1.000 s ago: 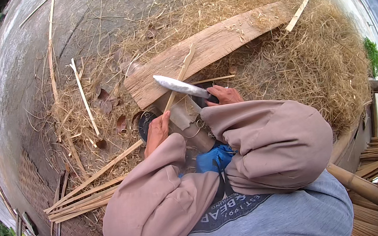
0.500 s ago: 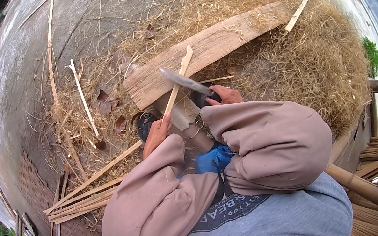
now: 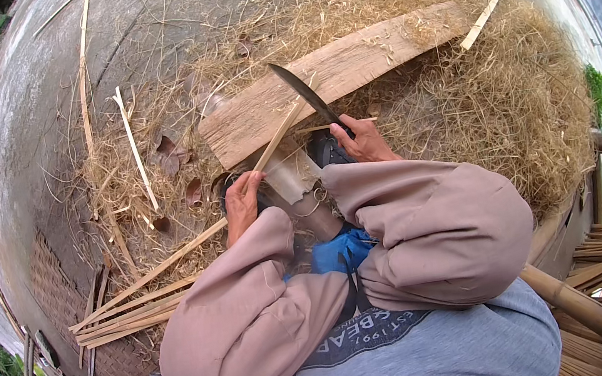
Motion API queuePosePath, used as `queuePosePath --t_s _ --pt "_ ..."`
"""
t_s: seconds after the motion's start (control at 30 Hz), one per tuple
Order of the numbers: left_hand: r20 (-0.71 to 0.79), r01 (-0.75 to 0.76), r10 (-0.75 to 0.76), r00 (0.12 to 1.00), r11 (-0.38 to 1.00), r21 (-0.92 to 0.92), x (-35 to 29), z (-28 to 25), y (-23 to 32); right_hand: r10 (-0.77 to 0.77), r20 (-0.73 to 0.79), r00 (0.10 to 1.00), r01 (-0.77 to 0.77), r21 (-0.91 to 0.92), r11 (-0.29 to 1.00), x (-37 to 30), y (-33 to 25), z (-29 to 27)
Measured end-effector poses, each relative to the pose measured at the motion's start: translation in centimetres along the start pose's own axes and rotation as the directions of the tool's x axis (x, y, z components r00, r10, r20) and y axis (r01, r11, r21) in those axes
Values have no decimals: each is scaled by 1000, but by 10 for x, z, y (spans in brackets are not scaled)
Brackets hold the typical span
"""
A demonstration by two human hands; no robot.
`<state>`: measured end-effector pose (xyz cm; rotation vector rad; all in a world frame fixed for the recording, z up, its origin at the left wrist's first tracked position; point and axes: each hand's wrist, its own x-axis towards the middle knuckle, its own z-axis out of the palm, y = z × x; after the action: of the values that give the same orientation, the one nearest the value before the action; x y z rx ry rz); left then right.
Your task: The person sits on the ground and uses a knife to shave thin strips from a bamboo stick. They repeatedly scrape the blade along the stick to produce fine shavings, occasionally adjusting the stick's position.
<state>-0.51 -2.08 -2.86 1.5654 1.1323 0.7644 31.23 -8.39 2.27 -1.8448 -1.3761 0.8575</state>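
Observation:
My left hand is closed around a long pale bamboo strip. The strip slants from lower left up over a wooden board. In my right hand is a knife with a dark, curved blade. The blade points away and to the left, crossing the strip near its far end; I cannot tell if it cuts in. Beneath the board's near left part lies a brownish cylinder, between my feet.
Curly shavings spread over the ground at right and behind the board. A bundle of bamboo strips lies at lower left. Loose strips lie farther left, and one pale piece rests beyond the board's right end.
My right hand has turned the knife, so its blade now points more away from me and shows its dark flat side. My left hand has shifted slightly left.

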Motion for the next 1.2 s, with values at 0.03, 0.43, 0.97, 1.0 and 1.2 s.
queuePosePath --t_s 0.03,0.43,0.97,1.0,1.2 --pt "6 18 -18 1000 1000 -10 0 1 3 -52 -17 999 50 -74 996 1 7 5" --pt "191 370 -350 917 926 -81 4 -13 37 -22 -35 999 21 -38 999 2 9 11" --pt "183 -180 79 980 750 636 10 9 35 -40 -30 999 26 -371 928 -26 4 3" --pt "193 -216 117 974 723 656 10 9 34 3 57 998 19 -392 920 -30 1 1" --pt "227 -344 263 938 610 714 9 9 24 12 266 964 124 -490 863 -39 -4 4"
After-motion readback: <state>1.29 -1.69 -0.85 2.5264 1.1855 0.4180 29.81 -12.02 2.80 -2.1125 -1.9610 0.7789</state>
